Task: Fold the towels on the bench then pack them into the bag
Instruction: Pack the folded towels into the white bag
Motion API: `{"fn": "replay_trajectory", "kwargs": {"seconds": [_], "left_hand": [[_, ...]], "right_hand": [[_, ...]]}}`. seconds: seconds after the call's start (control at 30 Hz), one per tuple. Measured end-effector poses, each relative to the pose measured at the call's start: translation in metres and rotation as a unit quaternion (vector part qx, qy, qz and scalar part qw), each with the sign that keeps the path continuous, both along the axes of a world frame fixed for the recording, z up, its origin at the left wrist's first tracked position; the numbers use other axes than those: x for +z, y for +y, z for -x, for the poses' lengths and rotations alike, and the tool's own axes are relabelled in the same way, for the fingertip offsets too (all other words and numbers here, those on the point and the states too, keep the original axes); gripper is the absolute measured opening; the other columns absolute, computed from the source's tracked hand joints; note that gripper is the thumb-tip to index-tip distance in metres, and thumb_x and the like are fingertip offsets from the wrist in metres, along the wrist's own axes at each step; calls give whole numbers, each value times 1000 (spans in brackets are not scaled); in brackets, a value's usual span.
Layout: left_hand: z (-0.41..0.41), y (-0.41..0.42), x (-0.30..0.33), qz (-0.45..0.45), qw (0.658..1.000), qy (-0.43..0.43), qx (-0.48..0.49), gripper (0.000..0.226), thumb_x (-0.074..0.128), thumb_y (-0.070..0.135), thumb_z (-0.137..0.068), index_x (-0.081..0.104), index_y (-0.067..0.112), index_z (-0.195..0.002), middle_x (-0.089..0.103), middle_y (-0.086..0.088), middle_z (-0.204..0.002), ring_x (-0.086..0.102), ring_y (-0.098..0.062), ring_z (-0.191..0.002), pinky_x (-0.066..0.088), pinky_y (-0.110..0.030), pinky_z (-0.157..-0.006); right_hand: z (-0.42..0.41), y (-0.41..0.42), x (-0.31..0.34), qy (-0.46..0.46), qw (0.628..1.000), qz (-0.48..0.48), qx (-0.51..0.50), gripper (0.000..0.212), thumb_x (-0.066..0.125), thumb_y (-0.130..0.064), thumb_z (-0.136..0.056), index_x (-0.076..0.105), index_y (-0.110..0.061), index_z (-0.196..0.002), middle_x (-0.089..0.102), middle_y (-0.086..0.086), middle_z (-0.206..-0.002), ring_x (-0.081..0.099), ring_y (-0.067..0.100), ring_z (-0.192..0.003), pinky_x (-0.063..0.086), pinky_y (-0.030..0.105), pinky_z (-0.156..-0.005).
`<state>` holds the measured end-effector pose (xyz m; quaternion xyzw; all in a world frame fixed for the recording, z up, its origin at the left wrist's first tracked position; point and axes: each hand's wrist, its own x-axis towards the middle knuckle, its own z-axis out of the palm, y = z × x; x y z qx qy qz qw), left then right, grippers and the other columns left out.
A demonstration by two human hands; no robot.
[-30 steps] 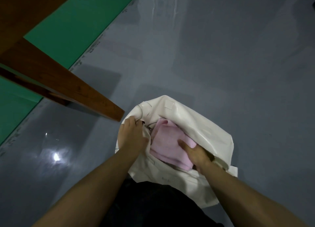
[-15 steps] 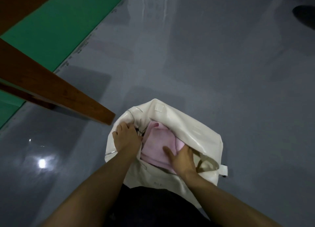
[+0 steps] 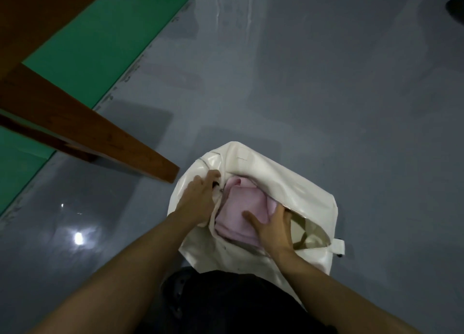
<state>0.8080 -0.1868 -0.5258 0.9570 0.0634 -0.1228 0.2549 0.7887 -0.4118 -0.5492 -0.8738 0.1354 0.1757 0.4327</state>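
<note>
Head view, nearest first: dark clothing (image 3: 233, 306) sits at 6 o'clock, both forearms reaching up from it. The right hand (image 3: 275, 229) lies flat, fingers spread, pressing the folded pink towel (image 3: 242, 209) inside the open white bag (image 3: 288, 190). At 9 o'clock of the towel, the left hand (image 3: 198, 198) grips the bag's rim. A brown wooden bench leg (image 3: 100, 140) slants at 10 o'clock, close beside the bag. Beyond lie the grey floor (image 3: 326, 82) and a green mat (image 3: 105, 40).

We seem to be in a bare hall or gym-like room, though we cannot say for sure: glossy grey floor (image 3: 326, 95), a green strip (image 3: 105, 45) along it, a wooden table (image 3: 75, 122).
</note>
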Motion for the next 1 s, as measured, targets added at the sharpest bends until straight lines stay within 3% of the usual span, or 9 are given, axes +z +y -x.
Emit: {"fn": "replay_trajectory", "kwargs": {"seconds": [0.1, 0.2, 0.43, 0.6, 0.73, 0.8, 0.87, 0.93, 1.0], "left_hand": [[-5, 6, -5, -67, 997, 43, -20, 30, 46, 33, -97, 57, 22, -123, 47, -5, -115, 50, -26, -102, 42, -33, -85], [-8, -3, -12, -148, 989, 20, -7, 60, 35, 68, -92, 59, 18, -115, 56, -3, -117, 49, -21, -102, 46, -34, -92], [-13, -27, -18, -159, 969, -35, 185, 88, 44, 94, -72, 60, 14, -102, 56, -3, -103, 55, -23, -97, 51, -40, -83], [-12, -13, -25, -73, 976, -85, 184, 35, 70, 49, -86, 68, 14, -81, 55, 1, -96, 56, -21, -93, 49, -35, -77], [-2, -12, -16, 42, 975, -139, 170, 27, 78, 37, -85, 68, 14, -76, 38, 7, -115, 40, -12, -104, 40, -26, -90], [-1, -7, -7, 85, 969, -163, 167, 26, 81, 30, -85, 69, 10, -74, 37, 0, -127, 38, -19, -116, 36, -31, -99], [-3, 4, 12, 155, 959, -135, 196, 22, 78, 25, -88, 69, 9, -76, 38, -11, -141, 39, -26, -128, 33, -29, -102], [-5, 10, 37, 255, 939, -53, 226, 19, 71, 25, -93, 66, 15, -78, 32, -7, -150, 36, -18, -137, 29, -13, -100], [-2, 16, 54, 289, 935, -19, 207, 22, 67, 32, -95, 67, 18, -79, 30, 2, -151, 32, -10, -139, 26, -11, -100]], "right_hand": [[3, -1, 1, -22, 998, 15, 55, 97, 71, -73, -74, 27, -37, -152, 45, 2, -144, 38, 26, -132, 36, 45, -114], [4, -4, 1, -27, 996, 16, 89, 90, 64, -75, -79, 26, -40, -153, 44, -4, -150, 36, 24, -135, 34, 45, -116], [-1, -7, 3, -6, 992, 18, 125, 95, 62, -73, -82, 15, -40, -158, 32, -4, -161, 24, 23, -146, 25, 41, -121], [-2, -2, -7, -3, 995, 48, 92, 105, 57, -90, -69, 18, -44, -155, 37, -2, -156, 30, 24, -143, 27, 43, -121], [-6, 1, -7, -12, 990, 62, 123, 113, 59, -94, -61, 11, -51, -154, 34, -1, -155, 30, 26, -143, 32, 47, -119], [-8, 3, -8, -33, 985, 62, 156, 112, 58, -94, -62, 7, -54, -154, 29, 1, -156, 29, 27, -143, 33, 47, -118], [-7, 4, -12, -55, 978, 66, 189, 112, 51, -96, -65, 1, -52, -156, 22, 5, -159, 26, 29, -144, 32, 45, -119], [-5, 9, -15, -60, 974, 69, 207, 113, 39, -99, -67, 1, -45, -158, 22, 6, -162, 28, 30, -144, 30, 43, -118], [-5, 22, -19, -62, 966, 82, 237, 110, 25, -99, -72, 4, -37, -161, 18, 5, -166, 25, 28, -147, 26, 42, -120]]}}
